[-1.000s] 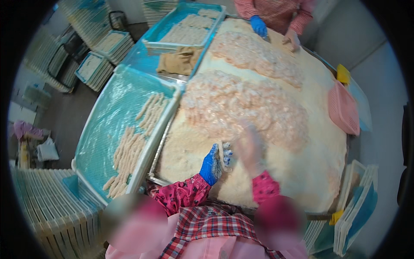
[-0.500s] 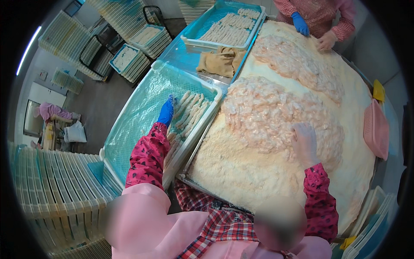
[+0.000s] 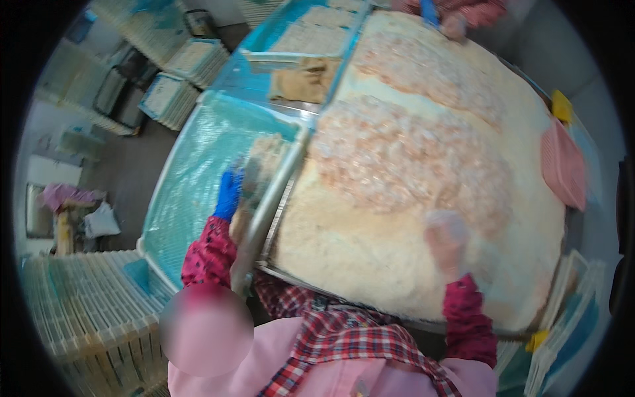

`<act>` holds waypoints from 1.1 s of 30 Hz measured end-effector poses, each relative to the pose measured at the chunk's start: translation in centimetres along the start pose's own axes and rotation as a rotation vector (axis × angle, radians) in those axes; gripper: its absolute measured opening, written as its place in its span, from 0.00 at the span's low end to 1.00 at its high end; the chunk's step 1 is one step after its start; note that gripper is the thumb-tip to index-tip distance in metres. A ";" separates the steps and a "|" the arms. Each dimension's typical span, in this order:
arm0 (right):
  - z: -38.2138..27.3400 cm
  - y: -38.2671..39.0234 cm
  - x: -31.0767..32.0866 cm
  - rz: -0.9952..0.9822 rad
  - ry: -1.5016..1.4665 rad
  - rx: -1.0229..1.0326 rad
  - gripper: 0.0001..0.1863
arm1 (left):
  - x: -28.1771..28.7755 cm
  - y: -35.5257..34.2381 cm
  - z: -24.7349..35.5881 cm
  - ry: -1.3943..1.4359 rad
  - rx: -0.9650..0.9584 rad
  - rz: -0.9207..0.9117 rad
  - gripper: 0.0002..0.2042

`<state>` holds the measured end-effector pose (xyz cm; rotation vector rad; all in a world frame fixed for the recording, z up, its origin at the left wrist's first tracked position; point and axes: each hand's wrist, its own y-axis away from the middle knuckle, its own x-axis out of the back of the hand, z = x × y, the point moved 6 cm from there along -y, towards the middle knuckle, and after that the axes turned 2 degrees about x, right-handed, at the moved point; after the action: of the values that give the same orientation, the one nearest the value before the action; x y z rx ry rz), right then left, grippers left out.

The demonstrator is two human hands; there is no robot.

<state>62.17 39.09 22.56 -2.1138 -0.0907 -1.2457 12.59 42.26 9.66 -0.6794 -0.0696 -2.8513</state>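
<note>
My left hand [image 3: 228, 193], in a blue glove dusted with crumbs, is in a white-rimmed tray [image 3: 182, 212] lined with turquoise mesh. Its fingers look stretched out beside rows of pale coated strips [image 3: 266, 157], which lie along the tray's right side. Over the pale powdery coating [image 3: 344, 251] on the broad table is my right hand [image 3: 448, 239], in a clear, whitish glove. It stands at the near edge of a heap of raw pinkish meat pieces [image 3: 403, 159]. Motion blurs its fingers, so I cannot make out whether they hold anything.
Beyond my tray lie a tan cloth [image 3: 304, 81] and another tray of strips [image 3: 311, 36]. A second meat heap [image 3: 430, 76] is near a co-worker's hands [image 3: 453, 26]. A pink basket [image 3: 562, 165] hangs at the right edge. Stacked trays [image 3: 92, 298] stand at left.
The whole view has shifted, with the table now further left and up. My right hand has drawn back from the meat heap toward me. The left hand has moved slightly nearer along the strips.
</note>
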 end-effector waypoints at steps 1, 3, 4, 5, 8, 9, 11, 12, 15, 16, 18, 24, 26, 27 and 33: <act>-2.0 1.5 -0.4 -0.018 -0.124 0.128 0.07 | -1.1 1.2 3.3 0.101 -0.133 0.038 0.21; -5.6 3.7 -2.3 -0.257 -0.236 0.197 0.10 | -5.3 5.2 9.1 0.017 -0.162 -0.012 0.21; -6.2 6.0 -3.6 -0.346 -0.209 0.185 0.15 | -8.0 6.8 10.8 -0.062 -0.228 -0.076 0.21; -4.6 6.9 -2.3 -0.236 -0.251 -0.026 0.17 | -10.3 8.4 12.1 -0.154 -0.297 -0.130 0.22; 0.2 9.6 1.5 0.056 -0.141 -0.520 0.24 | -18.2 12.2 12.5 -0.054 -0.306 -0.309 0.22; 0.0 10.2 0.9 -0.006 -0.103 -0.483 0.24 | -20.8 12.8 12.5 -0.027 -0.290 -0.320 0.21; 0.3 11.6 -1.4 -0.119 -0.018 -0.391 0.24 | -25.7 13.6 15.4 -0.023 -0.419 -0.266 0.20; 0.6 12.4 -2.5 -0.185 -0.070 -0.402 0.23 | -28.3 13.6 17.0 -0.022 -0.490 -0.301 0.21; 3.0 13.6 -1.4 0.001 -0.174 -0.624 0.25 | -31.9 15.2 18.1 -0.080 -0.724 -0.551 0.23; 3.3 13.6 -0.2 0.043 -0.111 -0.595 0.26 | -32.7 16.0 18.0 -0.109 -0.807 -0.655 0.24; 2.7 13.6 2.6 0.140 0.001 -0.559 0.28 | -29.8 15.3 17.1 -0.223 -0.797 -0.576 0.25; -3.6 8.9 -3.0 -0.292 0.113 -0.218 0.33 | -28.2 15.3 17.1 -0.444 -0.813 -0.581 0.25; -0.9 9.2 -2.7 -0.270 0.167 -0.310 0.31 | -27.1 13.9 15.5 -0.516 -0.608 -0.621 0.23; 1.2 9.8 -2.2 -0.257 0.199 -0.349 0.31 | -26.3 12.9 14.9 -0.548 -0.507 -0.631 0.22; 1.7 11.7 -0.1 -0.049 0.191 -0.453 0.26 | -27.2 14.1 17.6 -0.385 -0.671 -0.441 0.28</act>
<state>67.79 31.07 15.99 -2.3608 0.2482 -1.6093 47.06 35.39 13.06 -1.4984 0.8037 -3.0885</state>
